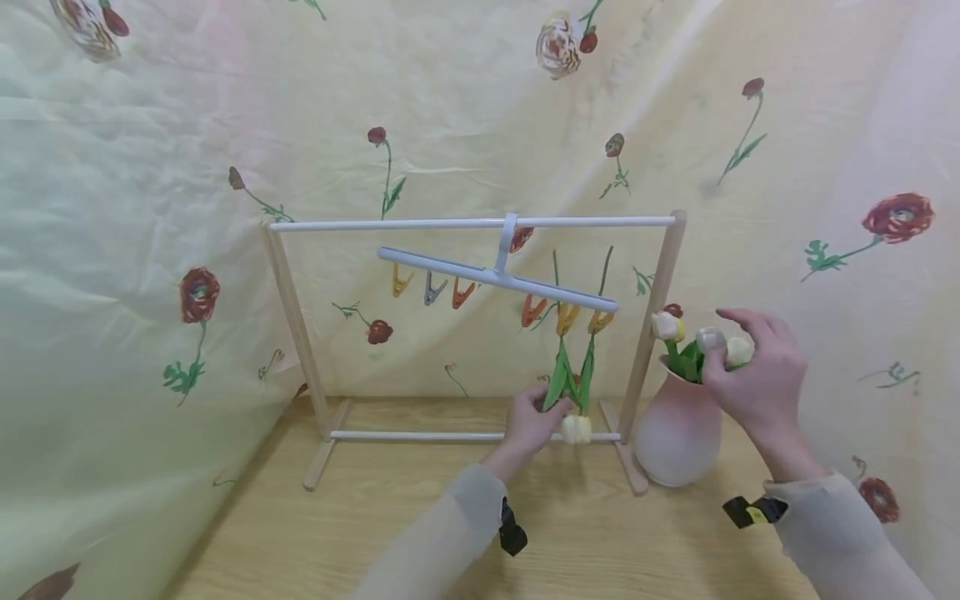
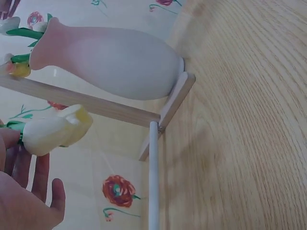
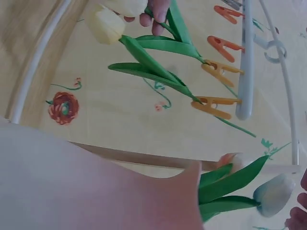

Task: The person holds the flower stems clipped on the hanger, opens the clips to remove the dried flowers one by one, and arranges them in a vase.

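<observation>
Two white tulips hang bloom-down from the blue hanger (image 1: 465,271), their stems in yellow clips (image 3: 218,101). My left hand (image 1: 531,423) pinches one hanging tulip (image 2: 48,134) just behind its bloom, thumb on one side and fingers on the other. The other hanging tulip (image 3: 105,24) is beside it. My right hand (image 1: 761,375) is over the mouth of a pink-and-white vase (image 1: 678,433), thumb and forefinger spread apart around a pale tulip (image 3: 274,195). The thumb overlaps that bloom in the head view, while fingertips show close beyond it in the right wrist view.
The hanger hooks over the top bar (image 1: 390,225) of a wooden-sided rack and tilts down to the right. Orange clips (image 1: 532,311), a grey clip (image 1: 433,288) and another yellow clip (image 1: 401,282) hang from it. Flower-printed cloth (image 1: 450,108) surrounds the wooden table (image 1: 375,517).
</observation>
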`<state>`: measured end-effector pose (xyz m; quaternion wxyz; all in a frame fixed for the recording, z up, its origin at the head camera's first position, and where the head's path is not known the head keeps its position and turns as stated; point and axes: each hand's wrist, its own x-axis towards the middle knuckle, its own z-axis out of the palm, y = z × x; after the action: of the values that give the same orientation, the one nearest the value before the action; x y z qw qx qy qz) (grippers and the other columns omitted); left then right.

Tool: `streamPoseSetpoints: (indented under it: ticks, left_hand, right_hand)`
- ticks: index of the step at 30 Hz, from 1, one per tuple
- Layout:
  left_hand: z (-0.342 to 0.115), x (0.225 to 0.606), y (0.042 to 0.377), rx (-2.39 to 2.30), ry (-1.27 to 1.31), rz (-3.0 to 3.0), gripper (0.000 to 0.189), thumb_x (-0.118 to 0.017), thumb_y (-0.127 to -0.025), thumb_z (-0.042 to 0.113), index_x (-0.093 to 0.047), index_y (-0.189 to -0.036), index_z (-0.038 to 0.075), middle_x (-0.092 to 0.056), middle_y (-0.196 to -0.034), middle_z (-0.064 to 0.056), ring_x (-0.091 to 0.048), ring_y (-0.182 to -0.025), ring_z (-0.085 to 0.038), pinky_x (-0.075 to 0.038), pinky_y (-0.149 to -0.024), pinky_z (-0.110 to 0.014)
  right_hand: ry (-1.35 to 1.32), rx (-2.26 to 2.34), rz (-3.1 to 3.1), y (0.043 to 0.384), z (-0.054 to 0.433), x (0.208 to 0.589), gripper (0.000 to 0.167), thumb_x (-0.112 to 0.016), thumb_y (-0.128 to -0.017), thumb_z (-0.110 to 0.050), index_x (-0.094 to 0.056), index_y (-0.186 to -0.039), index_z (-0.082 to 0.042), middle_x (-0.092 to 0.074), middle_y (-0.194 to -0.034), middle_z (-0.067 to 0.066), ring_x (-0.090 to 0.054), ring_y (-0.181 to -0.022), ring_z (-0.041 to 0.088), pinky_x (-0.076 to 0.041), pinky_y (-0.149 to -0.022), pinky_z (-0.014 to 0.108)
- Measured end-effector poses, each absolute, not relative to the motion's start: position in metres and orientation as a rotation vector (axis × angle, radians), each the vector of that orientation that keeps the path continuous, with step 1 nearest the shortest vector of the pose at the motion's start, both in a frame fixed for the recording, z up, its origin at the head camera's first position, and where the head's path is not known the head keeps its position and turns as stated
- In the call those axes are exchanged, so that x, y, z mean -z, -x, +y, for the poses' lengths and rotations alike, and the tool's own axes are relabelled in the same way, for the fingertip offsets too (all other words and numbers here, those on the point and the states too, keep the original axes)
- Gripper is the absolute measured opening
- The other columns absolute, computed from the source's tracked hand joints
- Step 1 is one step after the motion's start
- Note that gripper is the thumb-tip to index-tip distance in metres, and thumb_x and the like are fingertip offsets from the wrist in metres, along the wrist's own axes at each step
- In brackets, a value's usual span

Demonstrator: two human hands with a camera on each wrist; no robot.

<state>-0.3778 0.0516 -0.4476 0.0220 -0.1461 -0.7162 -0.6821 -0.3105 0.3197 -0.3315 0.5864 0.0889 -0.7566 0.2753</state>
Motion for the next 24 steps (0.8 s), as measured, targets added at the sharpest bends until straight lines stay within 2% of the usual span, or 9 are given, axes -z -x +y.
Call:
streamPoseSetpoints:
  ticks: [4,7,15,24]
  left_hand:
    - [0.050,0.446,0.377,2.106,0.440,-2.232,0.019,-0.078,-0.097,0.023,-0.080,-0.114,0.013,-0.080,-0.102,-0.001,-0.071,-0.089,-0.008,-0.062,-0.080,-0.026]
    - [0.049,0.447,0.377,2.094,0.430,-2.223,0.019,-0.078,-0.097,0.021,-0.080,-0.114,0.014,-0.080,-0.102,-0.002,-0.072,-0.088,-0.009,-0.063,-0.079,-0.026]
    - [0.050,0.447,0.377,2.092,0.370,-2.135,0.025,-0.081,-0.093,0.013,-0.080,-0.118,0.011,-0.081,-0.104,-0.005,-0.075,-0.092,-0.012,-0.065,-0.083,-0.028]
    - [0.050,0.448,0.376,2.081,0.360,-2.130,0.025,-0.084,-0.090,0.011,-0.082,-0.115,0.012,-0.082,-0.100,-0.004,-0.076,-0.088,-0.011,-0.065,-0.082,-0.029]
  right_hand:
    - [-0.306,-0.574,-1.715,0.312,0.304,0.321,0.043,-0.060,-0.078,-0.007,-0.077,-0.116,0.002,-0.076,-0.113,0.028,-0.066,-0.108,0.050,-0.029,-0.088,0.011]
    - [-0.379,-0.556,-1.735,0.315,0.289,0.316,0.041,-0.061,-0.081,-0.007,-0.076,-0.117,0.004,-0.075,-0.113,0.028,-0.067,-0.106,0.047,-0.031,-0.087,0.009]
    - [-0.469,-0.653,-1.824,0.335,0.252,0.318,0.029,-0.071,-0.086,0.003,-0.076,-0.115,0.003,-0.078,-0.108,0.023,-0.076,-0.094,0.041,-0.039,-0.091,-0.004]
    - [-0.481,-0.851,-1.917,0.361,0.221,0.339,0.019,-0.078,-0.089,0.002,-0.078,-0.107,0.005,-0.081,-0.098,0.023,-0.080,-0.083,0.040,-0.050,-0.077,0.000]
